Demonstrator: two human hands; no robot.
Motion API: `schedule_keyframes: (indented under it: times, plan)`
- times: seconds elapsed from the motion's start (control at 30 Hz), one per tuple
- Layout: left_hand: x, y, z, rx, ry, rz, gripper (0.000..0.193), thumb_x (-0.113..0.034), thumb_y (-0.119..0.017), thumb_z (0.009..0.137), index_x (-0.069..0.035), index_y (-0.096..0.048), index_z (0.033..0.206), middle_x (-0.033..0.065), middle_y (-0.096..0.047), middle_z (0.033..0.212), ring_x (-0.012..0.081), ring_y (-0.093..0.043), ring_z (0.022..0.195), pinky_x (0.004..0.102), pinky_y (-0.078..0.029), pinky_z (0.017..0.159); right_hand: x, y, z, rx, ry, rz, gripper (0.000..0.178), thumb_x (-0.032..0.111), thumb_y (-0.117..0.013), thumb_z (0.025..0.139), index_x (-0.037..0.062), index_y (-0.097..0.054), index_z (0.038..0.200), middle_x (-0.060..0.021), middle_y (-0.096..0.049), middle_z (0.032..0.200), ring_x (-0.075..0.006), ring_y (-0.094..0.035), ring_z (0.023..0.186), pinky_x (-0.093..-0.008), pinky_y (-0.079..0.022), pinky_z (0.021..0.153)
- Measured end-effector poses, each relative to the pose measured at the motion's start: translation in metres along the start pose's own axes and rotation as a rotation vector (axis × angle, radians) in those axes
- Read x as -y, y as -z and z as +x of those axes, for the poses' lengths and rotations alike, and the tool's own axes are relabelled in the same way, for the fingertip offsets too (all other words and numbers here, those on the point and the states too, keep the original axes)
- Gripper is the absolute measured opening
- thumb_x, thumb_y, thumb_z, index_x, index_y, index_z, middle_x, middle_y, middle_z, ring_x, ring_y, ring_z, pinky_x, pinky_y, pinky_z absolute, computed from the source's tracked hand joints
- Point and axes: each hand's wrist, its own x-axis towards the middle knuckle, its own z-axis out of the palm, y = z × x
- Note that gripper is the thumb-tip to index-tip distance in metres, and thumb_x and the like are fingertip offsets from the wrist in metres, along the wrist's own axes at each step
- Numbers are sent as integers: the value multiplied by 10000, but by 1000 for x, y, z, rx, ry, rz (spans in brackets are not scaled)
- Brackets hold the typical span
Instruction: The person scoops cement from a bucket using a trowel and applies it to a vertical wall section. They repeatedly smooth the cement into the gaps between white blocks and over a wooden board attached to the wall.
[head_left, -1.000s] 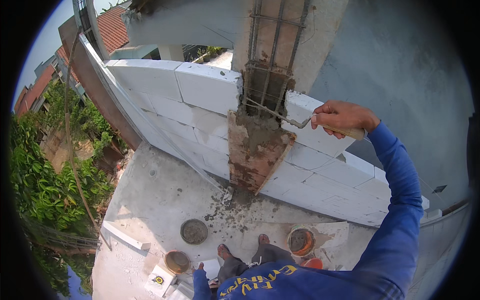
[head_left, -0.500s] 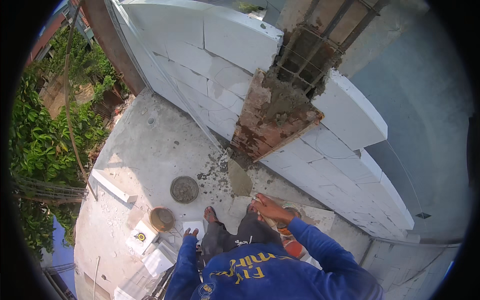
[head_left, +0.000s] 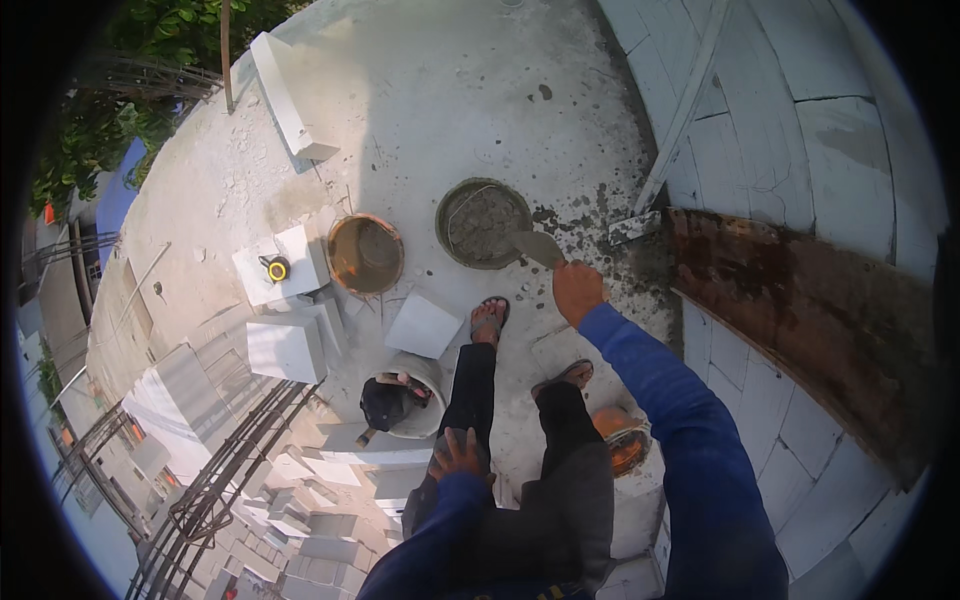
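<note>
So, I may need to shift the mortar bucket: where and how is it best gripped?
Likely by the thin handle of the bucket, mid-arc, coming from above left: it curves over the left part of the mortar, while the trowel crosses the lower-right rim.

daylight, bright | floor [head_left: 430, 120] sunlit left, shaded right | fisheye-bent edges, black corners

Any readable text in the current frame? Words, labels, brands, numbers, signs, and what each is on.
None readable.
Shirt: a trace of yellow lettering at the lower edge, cut off.
Tape measure: any markings too small to read.
Trowel: no text visible.
</note>
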Motion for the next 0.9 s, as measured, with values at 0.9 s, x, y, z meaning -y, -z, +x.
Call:
schedule_keyframes:
  times: [0.9]
  plan:
    - [16, -15, 15, -339, -55, -8, 1040, -471, -870, 684, -306, -411, 1603, 150, -319, 1679, 502, -443, 1358, 684, -372, 1067, 69, -163, 87, 161, -85, 759, 440, 409, -665, 975, 70, -703, 1253, -242, -759, 959, -453, -729, 915, -546, -563, 820]
